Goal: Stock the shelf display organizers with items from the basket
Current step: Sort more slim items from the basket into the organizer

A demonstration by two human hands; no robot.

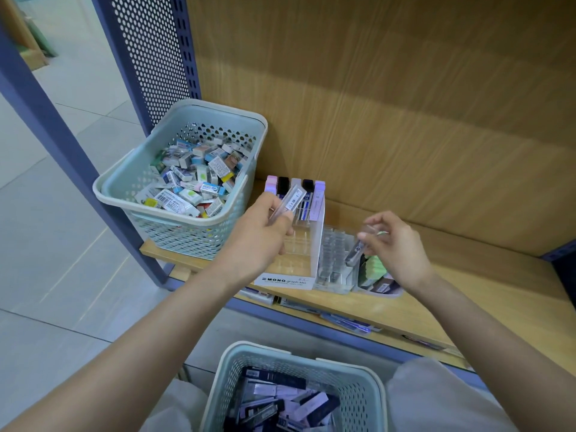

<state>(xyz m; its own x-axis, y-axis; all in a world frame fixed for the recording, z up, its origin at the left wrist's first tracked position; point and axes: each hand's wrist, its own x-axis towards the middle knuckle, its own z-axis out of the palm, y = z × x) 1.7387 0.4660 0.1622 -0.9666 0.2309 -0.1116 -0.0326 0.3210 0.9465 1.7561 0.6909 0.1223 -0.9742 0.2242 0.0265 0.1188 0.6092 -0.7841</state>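
Step in hand: slotting lead cases into the organizers, one case per hand, and neither looks seated yet.
Left hand (265, 232): fingers curled round a clear lead case (291, 199), held tilted above the white MONO organizer (290, 280), just in front of the row of upright cases (318, 201) at its back.
Right hand (396, 244): thumb and fingertips pinch a dark lead case (355, 251) by its upper end. Its lower end hangs over the clear organizer (335, 260), which stands just beside the MONO one.
Doing it well: turn each case upright before lowering it, line its foot up with one free cell, then lower it straight, since a tilted case will likely catch on the thin dividers. Fill from the back row forward so standing cases do not block the reach. Seat one hand's case at a time.
Look of the cases: slim, flat, rectangular plastic, some clear, some dark, some lilac or pink, with small printed labels too small to read.
Where the stock is: the basket (249, 357) at the bottom of the view, close to the person, holds a loose pile of dark and lilac cases lying crosswise.
Also on the shelf (467, 294): a second basket (124, 188) of small boxed items — not lead cases — to the left of the organizers.
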